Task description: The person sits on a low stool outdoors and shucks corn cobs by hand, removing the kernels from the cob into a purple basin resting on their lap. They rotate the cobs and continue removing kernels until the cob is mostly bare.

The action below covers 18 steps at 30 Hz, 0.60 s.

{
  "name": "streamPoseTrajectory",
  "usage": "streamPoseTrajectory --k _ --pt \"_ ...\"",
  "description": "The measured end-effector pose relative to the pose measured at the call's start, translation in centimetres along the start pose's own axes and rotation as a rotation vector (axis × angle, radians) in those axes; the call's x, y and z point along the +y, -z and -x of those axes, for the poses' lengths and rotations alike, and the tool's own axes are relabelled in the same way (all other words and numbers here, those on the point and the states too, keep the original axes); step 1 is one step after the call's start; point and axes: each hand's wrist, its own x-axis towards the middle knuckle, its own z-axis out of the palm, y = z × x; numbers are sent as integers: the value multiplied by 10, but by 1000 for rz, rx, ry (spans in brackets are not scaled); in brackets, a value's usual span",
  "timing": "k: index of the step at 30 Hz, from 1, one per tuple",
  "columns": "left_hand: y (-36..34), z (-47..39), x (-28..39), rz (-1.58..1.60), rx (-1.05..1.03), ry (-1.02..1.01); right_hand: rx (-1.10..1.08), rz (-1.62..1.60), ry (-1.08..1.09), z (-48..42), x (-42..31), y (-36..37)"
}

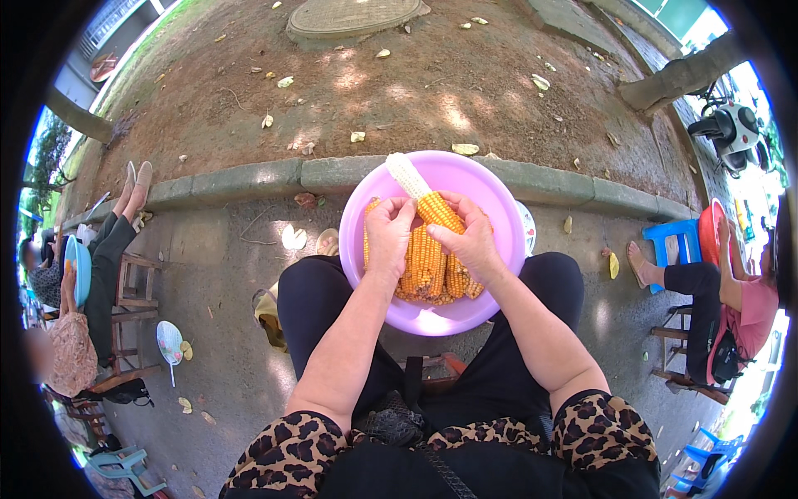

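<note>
A pink plastic basin rests on my lap between my knees. Over it, a partly shelled corn cob is held in both hands, its far end bare and pale, its near part still covered in yellow kernels. My left hand has thumb and fingertips against the cob where the bare part meets the kernels. My right hand grips the kernel-covered part from the other side. Below, several yellow corn cobs lie side by side in the basin, partly hidden by my hands.
A stone curb runs just beyond the basin. To the left, people sit on wooden stools with a blue basin; a hand fan lies on the pavement. A person at right has a red basin by a blue stool.
</note>
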Motion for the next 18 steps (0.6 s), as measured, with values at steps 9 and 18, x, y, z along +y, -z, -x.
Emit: streamPoseTrajectory --k 9,18 --pt "5 -4 -1 171 -37 126 50 -21 59 -2 2 1" --pt "-3 2 10 135 -31 107 64 145 121 -3 5 3"
